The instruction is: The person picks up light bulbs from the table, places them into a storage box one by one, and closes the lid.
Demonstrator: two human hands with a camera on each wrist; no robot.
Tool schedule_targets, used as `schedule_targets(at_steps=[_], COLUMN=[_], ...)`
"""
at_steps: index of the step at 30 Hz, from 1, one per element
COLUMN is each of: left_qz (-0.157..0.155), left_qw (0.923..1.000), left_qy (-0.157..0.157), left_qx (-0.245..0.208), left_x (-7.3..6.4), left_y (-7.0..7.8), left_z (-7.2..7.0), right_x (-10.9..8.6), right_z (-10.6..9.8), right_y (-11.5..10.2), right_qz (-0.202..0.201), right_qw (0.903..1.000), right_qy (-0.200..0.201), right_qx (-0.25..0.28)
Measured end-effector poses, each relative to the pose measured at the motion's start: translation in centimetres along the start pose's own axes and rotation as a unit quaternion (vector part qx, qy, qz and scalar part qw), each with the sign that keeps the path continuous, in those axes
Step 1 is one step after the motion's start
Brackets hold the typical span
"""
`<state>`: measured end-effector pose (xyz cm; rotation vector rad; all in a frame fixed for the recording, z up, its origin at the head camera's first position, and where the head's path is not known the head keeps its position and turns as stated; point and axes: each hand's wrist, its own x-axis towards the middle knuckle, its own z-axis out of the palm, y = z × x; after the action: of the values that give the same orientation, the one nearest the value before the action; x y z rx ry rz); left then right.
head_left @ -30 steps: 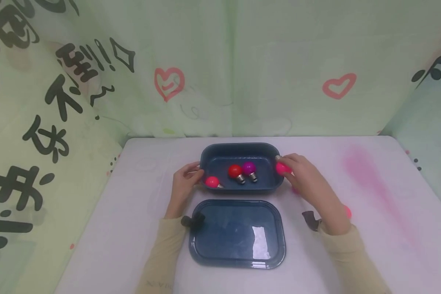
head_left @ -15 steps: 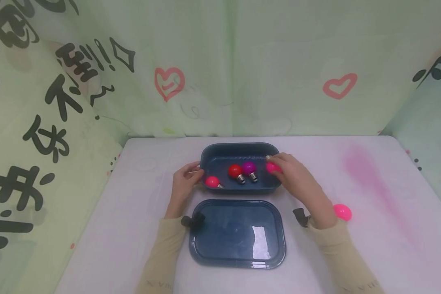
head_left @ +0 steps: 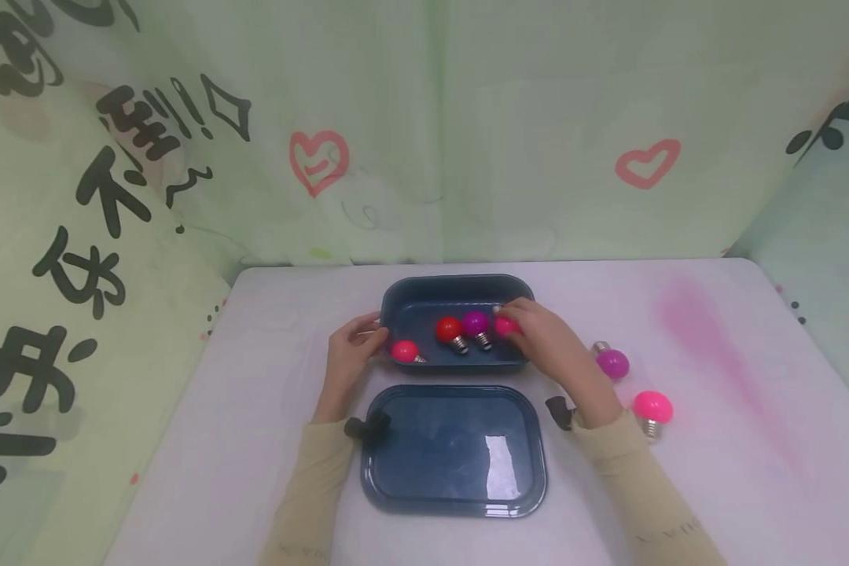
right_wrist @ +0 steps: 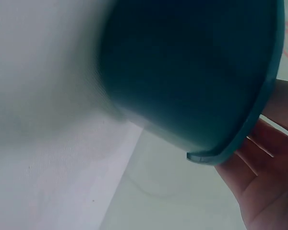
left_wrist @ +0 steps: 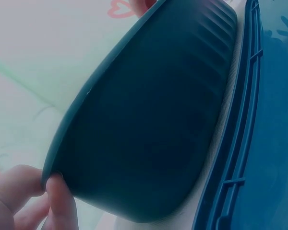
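We're gripping a dark-blue rounded plastic box (head_left: 460, 286), left hand (head_left: 347, 354) fingers clamped on its left side, right hand (head_left: 559, 346) fingers pinching a round pink metal-based bulb (head_left: 505, 326) at the box's right end

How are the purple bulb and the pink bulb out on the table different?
The purple bulb has its metal screw end pointing toward the back of the table, but the pink bulb has its screw end pointing toward the front. The purple bulb also lies farther back than the pink bulb. Both are round, shiny bulbs with silvery ends.
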<state>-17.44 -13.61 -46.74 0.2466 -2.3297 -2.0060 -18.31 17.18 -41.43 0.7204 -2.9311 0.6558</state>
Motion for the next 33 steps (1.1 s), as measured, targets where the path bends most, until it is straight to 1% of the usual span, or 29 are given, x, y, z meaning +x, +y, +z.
schedule_targets(at_steps=[4,8,12,17,21,25,29,33], left_qz=[-0.001,-0.002,-0.003,-0.002,0.0,0.0,0.001,0.004], left_qw=[1.0,1.0,1.0,1.0,1.0,0.9996,0.9991,0.9994], left_qy=[-0.001,-0.001,0.0,0.0,0.0,-0.002,-0.004,-0.002], left_qx=[-0.005,-0.007,-0.001,0.001,-0.007,-0.027,-0.043,-0.034], left_x=[0.0,0.1,0.1,0.1,0.0,-0.1,-0.1,-0.1], left_y=[0.0,0.0,0.0,-0.1,0.0,0.0,0.0,0.0], left_z=[0.0,0.0,0.0,0.0,0.0,0.0,0.0,0.0], right_x=[0.4,0.5,0.7,0.9,1.0,1.0,0.9,0.4], right_z=[0.3,0.6,0.8,1.2,1.4,1.4,1.1,0.5], right_y=[-0.1,-0.2,-0.1,0.1,0.2,0.2,0.1,0.2], right_qz=[-0.003,-0.014,-0.017,-0.015,-0.019,-0.028,-0.028,-0.024], right_qw=[0.9999,0.9998,0.9996,0.9996,0.9996,0.9992,0.9993,0.9996], right_qy=[-0.007,-0.006,-0.006,-0.01,-0.009,-0.008,-0.005,0.006], right_qx=[-0.008,-0.016,-0.022,-0.021,-0.021,-0.026,-0.026,-0.016])
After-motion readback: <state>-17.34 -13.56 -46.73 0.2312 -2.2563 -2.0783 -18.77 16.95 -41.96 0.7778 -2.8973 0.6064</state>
